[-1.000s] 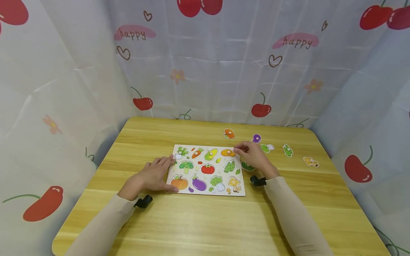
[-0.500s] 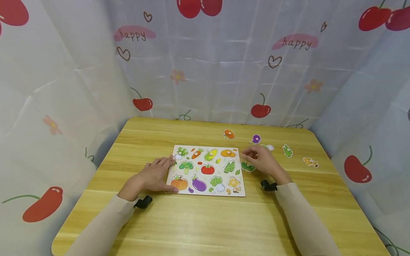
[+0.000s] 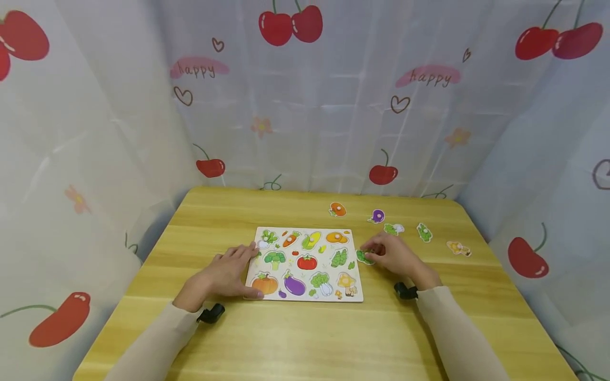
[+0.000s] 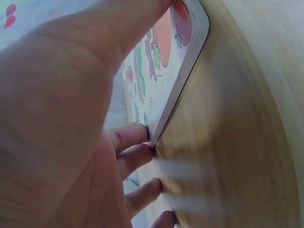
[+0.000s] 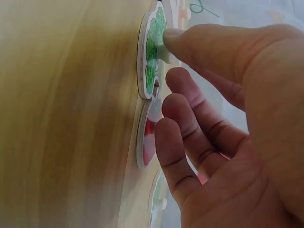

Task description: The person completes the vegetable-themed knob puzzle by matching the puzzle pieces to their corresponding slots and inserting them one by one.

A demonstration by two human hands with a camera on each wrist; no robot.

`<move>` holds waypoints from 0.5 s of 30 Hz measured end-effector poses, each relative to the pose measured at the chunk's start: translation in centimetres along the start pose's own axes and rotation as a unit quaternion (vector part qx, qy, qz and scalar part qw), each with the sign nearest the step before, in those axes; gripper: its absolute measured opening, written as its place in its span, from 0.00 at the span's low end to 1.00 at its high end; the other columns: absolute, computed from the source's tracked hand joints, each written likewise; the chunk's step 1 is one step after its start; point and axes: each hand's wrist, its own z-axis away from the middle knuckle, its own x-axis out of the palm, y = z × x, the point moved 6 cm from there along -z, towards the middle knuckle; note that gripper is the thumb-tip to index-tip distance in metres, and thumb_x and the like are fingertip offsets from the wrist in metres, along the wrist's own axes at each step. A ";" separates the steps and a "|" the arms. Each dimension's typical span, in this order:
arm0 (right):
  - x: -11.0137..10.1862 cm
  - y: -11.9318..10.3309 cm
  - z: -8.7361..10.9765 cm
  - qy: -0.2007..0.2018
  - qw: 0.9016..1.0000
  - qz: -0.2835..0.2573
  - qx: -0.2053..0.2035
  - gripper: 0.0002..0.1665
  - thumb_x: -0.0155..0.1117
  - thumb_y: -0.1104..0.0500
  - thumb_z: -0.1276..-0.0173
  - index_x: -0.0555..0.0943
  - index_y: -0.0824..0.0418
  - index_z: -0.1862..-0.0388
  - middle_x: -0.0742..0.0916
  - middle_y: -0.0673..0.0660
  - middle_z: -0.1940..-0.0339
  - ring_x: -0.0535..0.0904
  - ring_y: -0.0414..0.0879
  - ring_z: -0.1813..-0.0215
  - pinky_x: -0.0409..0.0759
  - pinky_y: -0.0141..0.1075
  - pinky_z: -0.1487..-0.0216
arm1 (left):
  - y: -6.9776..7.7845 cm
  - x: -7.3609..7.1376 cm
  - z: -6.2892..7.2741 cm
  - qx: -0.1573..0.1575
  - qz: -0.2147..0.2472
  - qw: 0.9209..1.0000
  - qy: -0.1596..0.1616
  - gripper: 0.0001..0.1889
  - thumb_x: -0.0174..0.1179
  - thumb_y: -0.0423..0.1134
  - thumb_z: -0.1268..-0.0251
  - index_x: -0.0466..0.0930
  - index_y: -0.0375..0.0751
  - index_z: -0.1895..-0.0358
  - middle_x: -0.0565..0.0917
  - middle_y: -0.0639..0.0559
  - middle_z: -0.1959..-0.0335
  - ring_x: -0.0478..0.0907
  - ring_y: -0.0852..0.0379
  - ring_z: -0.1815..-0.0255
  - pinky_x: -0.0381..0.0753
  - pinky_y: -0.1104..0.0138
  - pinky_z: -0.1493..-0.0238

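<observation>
A vegetable puzzle board lies flat on the table. My left hand rests along its left side, thumb at the lower corner and fingers spread at the edge. In the left wrist view two fingertips meet the board's edge while others touch the tabletop. Right of the board, my right hand pinches the knob of a green broccoli puzzle piece. The right wrist view has my thumb at the knob of that broccoli piece, other fingers curled loosely, and a red piece beside it.
Loose puzzle pieces lie behind and right of the board: a pumpkin, an eggplant, a bok choy, a green pod-like piece and mushrooms. A cherry-printed curtain surrounds the wooden table.
My right hand has left the potato at the board's upper right corner and moved right and down to the broccoli piece, whose knob it now pinches. The left hand stays put; the head view tilts up slightly.
</observation>
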 end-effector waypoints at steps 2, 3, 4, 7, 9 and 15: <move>0.2 -0.1 0.1 -0.005 1.000 -0.002 -0.007 0.08 0.82 0.54 0.20 0.97 0.54 0.47 0.88 0.50 0.57 0.77 0.42 0.60 0.77 0.33 0.58 | 0.0 0.2 0.2 0.000 0.000 1.000 0.000 0.72 0.81 0.76 0.38 0.53 0.38 0.03 0.59 0.35 0.03 0.61 0.25 0.07 0.63 0.20 0.17; 0.3 -0.2 0.2 -0.008 1.000 -0.002 -0.001 0.08 0.82 0.55 0.20 0.98 0.54 0.47 0.88 0.50 0.57 0.77 0.42 0.59 0.76 0.34 0.58 | 0.0 0.3 0.2 0.001 0.001 1.000 0.001 0.72 0.81 0.76 0.38 0.54 0.38 0.03 0.60 0.35 0.03 0.61 0.25 0.07 0.63 0.19 0.17; 0.4 -0.2 0.2 -0.012 1.000 0.000 0.006 0.07 0.81 0.56 0.19 0.98 0.54 0.47 0.88 0.50 0.57 0.77 0.43 0.59 0.76 0.34 0.57 | 0.0 0.4 0.3 0.002 0.003 1.000 0.002 0.72 0.81 0.76 0.38 0.54 0.38 0.03 0.59 0.35 0.03 0.61 0.25 0.07 0.62 0.19 0.17; 0.5 -1.0 0.4 -0.023 0.998 0.023 0.051 0.07 0.81 0.61 0.21 0.98 0.56 0.48 0.89 0.52 0.56 0.78 0.45 0.57 0.77 0.34 0.56 | 0.1 0.5 0.4 0.006 0.008 1.000 0.005 0.71 0.81 0.76 0.38 0.55 0.37 0.04 0.59 0.35 0.03 0.61 0.24 0.06 0.61 0.17 0.17; 0.6 -1.1 0.4 -0.026 0.997 0.036 0.065 0.07 0.81 0.62 0.21 0.98 0.56 0.48 0.90 0.52 0.55 0.78 0.45 0.57 0.77 0.34 0.55 | 0.1 0.4 0.4 0.008 0.008 1.000 0.007 0.71 0.81 0.75 0.38 0.56 0.37 0.04 0.59 0.35 0.03 0.60 0.24 0.06 0.61 0.17 0.17; 0.4 -1.7 0.0 -0.023 0.996 0.063 0.066 0.07 0.80 0.64 0.20 0.97 0.57 0.47 0.91 0.52 0.54 0.78 0.43 0.57 0.78 0.33 0.54 | 0.0 0.2 0.3 0.008 0.006 1.000 0.011 0.70 0.81 0.75 0.38 0.56 0.37 0.04 0.59 0.35 0.02 0.60 0.24 0.06 0.61 0.18 0.17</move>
